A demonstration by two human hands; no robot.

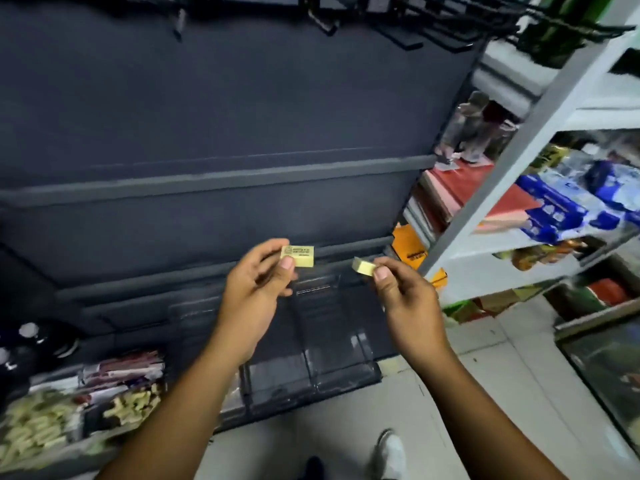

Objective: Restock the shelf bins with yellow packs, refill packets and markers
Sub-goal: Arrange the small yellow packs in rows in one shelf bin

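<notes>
My left hand (254,292) pinches a small yellow pack (299,255) between thumb and fingers, its printed face toward me. My right hand (405,303) pinches a second yellow pack (363,265), seen edge-on. Both packs hover above the clear plastic shelf bins (332,355) on the low dark shelf. At the lower left, bins hold pale yellow packs (31,431) and reddish refill packets (121,372). No markers can be made out.
A dark back panel (225,116) with shelf rails rises behind the bins, black hooks above. A white rack (540,140) at the right carries red, blue and orange goods. The tiled floor (467,393) and my shoe (391,452) lie below.
</notes>
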